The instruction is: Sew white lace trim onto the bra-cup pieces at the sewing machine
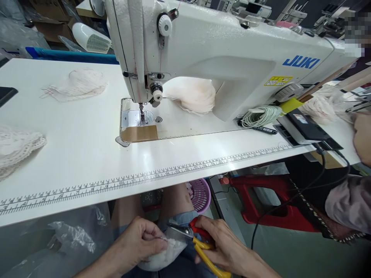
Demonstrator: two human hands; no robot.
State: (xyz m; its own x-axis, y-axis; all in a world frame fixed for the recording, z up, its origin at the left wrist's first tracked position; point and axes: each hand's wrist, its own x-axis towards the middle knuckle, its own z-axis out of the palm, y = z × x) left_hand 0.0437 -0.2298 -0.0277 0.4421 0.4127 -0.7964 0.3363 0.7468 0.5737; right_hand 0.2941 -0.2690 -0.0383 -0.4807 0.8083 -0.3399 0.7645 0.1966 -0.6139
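Below the table edge, over my lap, my left hand [149, 241] pinches the edge of a white lace fabric piece [162, 258] that looks cupped. My right hand [222, 243] is wrapped round the handles, one red and one yellow, of a pair of scissors [199, 241]. The scissor blades [180, 229] lie at the upper edge of the fabric, close to my left fingertips. Whether the blades touch the fabric I cannot tell.
A white sewing machine [232, 50] stands on the white table [87, 154]. Pale fabric pieces [79, 85] and a lace stack [17, 150] lie left. Coiled cord [261, 116] sits right. Below are a purple basket [201, 195], a red stool [261, 185] and a seated person's sleeve [348, 200].
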